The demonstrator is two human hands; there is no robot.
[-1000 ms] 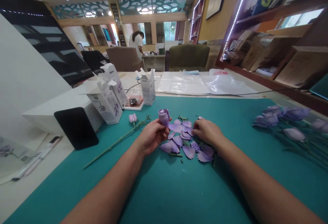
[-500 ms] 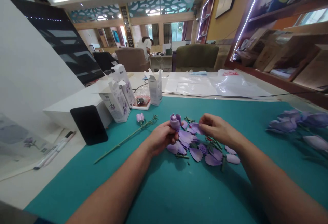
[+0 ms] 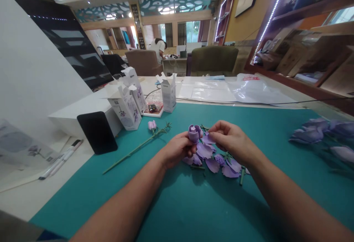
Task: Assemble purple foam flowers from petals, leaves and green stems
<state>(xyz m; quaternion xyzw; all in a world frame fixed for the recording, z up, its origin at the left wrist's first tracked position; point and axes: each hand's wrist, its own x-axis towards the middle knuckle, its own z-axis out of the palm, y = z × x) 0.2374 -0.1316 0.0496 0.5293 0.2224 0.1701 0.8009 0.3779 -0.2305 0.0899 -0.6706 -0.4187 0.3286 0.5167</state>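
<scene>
Between the fingers of my left hand stands a small purple flower head, its cupped petals around a paler centre. My right hand pinches a loose purple petal close to the right side of that flower head; whether the two touch, I cannot tell. Below both hands, a pile of purple petals lies on the green mat, mixed with short green stem pieces and a round textured purple piece. My right hand partly covers the pile.
Left on the mat lie a long green stem and a pale purple bud. A black tablet leans on a white box. Open white cartons stand behind. Finished-looking purple flowers lie right. A person bends over a far desk.
My right hand has moved left with the petal, nearer the flower head. My left hand and the flower head appear slightly farther right as the view shifts a little.
</scene>
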